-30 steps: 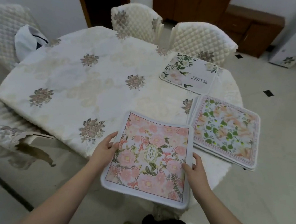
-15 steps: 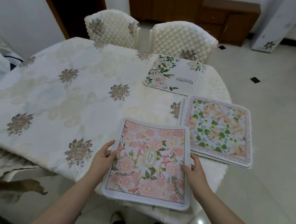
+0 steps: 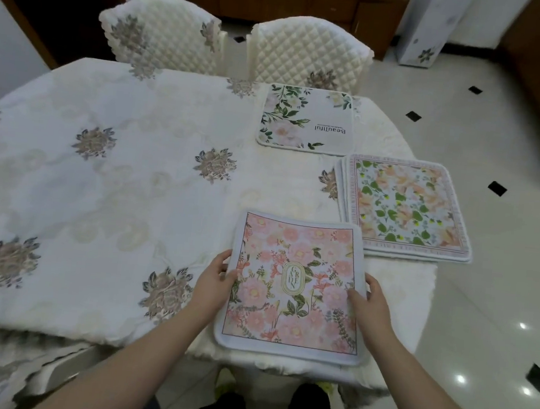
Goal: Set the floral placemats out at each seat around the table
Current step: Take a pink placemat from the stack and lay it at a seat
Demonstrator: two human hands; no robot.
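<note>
- Pink placemat (image 3: 293, 285): lies at the near edge of the counter (image 3: 115, 189), near end overhanging.
- Left hand (image 3: 213, 279): fingers pinch its left edge.
- Right hand (image 3: 371, 304): fingers pinch its right edge.
- Placemat stack (image 3: 407, 206): just beyond, right.
- White leafy placemat (image 3: 306, 119): before the far chair (image 3: 306, 51).

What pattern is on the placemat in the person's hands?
Pink flowers with green leaves around an oval "Garden" label, white border: the held placemat, clearest in the head view.
</note>
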